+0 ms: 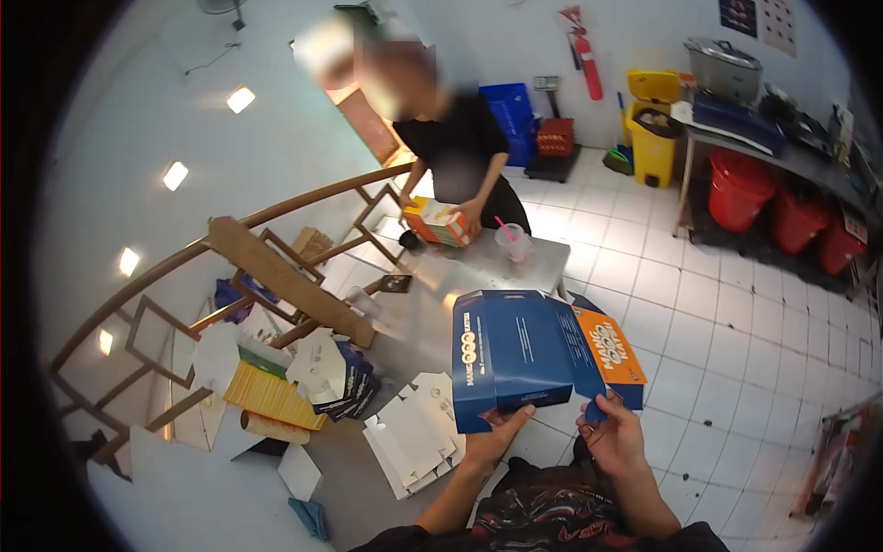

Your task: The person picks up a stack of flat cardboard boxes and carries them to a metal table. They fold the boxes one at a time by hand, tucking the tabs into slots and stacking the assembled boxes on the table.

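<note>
A partly folded blue carton (515, 345) with an orange printed panel (612, 348) is held up in front of me. My left hand (497, 437) grips its lower edge from below, the thumb on the front side and the other fingers hidden behind the card. At the lower right, my right hand (612, 437) pinches a small blue flap of the carton between thumb and fingers. Flat white-sided cartons (414, 437) lie on the metal table (354, 465) to the left of my left hand.
Across the table a person (455, 138) holds an orange and white box (437, 221). Near them stand a plastic cup (511, 243) and a dark card (396, 283). Folded blue-and-white cartons (336, 373), a yellow stack (273, 394) and a blue cloth (309, 517) are at the left.
</note>
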Tool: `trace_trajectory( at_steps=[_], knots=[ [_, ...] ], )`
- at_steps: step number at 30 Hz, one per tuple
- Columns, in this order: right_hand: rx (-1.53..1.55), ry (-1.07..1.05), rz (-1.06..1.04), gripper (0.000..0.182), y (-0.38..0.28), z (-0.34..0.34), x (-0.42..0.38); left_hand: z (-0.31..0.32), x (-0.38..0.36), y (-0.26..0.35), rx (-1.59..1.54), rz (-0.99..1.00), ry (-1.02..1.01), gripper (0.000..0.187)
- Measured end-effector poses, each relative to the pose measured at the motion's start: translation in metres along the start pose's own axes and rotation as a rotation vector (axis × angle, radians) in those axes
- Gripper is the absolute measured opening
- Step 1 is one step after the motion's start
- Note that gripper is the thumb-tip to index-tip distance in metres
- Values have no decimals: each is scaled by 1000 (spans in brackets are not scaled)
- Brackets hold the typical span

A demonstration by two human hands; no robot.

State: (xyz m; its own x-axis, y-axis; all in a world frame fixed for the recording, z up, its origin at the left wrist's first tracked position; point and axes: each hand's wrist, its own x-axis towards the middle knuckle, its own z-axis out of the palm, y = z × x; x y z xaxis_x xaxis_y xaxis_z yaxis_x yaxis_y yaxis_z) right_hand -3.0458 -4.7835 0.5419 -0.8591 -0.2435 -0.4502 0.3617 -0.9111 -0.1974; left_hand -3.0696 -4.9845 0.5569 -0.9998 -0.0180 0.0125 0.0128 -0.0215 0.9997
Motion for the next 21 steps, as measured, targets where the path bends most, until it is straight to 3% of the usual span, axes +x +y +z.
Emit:
trace_trajectory(
  at_steps=[2,3,4,6,7,10,11,13,17,19,21],
  knots=[
    [-268,93,-462,28,27,1,11,-6,-2,-1,-50,89,24,34],
    [-514,137,-579,33,37,-2,16,-13,-3,-8,-111,72,-2,32],
    [-522,124,-576,33,39,-4,18,-17,-5,-12,-171,54,-32,30],
    [-875,-24,-567,27,42,1,18,-21,-10,-12,-175,92,-3,28],
    [-966,-39,-639,19,49,-5,26,-22,-13,-11,-175,117,17,27],
    [-1155,-44,-804,20,57,0,33,-29,-20,-18,-180,75,73,26],
    [-1163,-50,-815,20,60,7,34,-26,-23,-20,-236,40,119,25],
    [-894,-5,-799,22,68,22,32,-27,-23,-17,-230,65,126,25],
    [-843,-21,-750,20,82,25,36,-29,-28,-25,-265,63,154,27],
    [-788,39,-567,20,88,25,34,-29,-31,-24,-301,43,173,28],
    [-760,40,-526,21,97,26,35,-32,-35,-27,-171,57,103,30]
  ],
)
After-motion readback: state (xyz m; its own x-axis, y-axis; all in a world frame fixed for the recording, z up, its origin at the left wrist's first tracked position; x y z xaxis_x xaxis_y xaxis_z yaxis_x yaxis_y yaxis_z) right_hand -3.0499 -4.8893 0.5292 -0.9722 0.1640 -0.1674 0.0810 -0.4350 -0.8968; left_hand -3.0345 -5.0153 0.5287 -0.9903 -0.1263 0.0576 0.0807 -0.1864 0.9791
